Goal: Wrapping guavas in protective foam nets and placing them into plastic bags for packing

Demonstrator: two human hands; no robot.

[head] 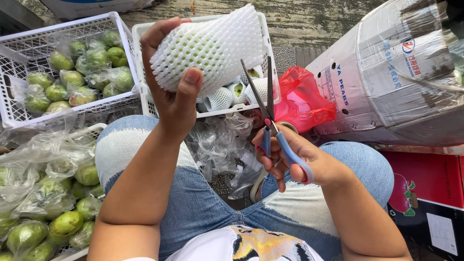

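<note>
left hand grips netted fruit, long axis tilted up-right | right hand clutches scissors, blades parted just below-right of fruit

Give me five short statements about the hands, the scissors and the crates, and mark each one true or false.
1. The left hand holds a fruit in a white foam net. True.
2. The right hand holds a knife. False: it holds blue-handled scissors.
3. The scissor blades are open. True.
4. The left crate holds red apples. False: bagged green fruit.
5. The plastic bag by the carton is blue. False: red.
</note>
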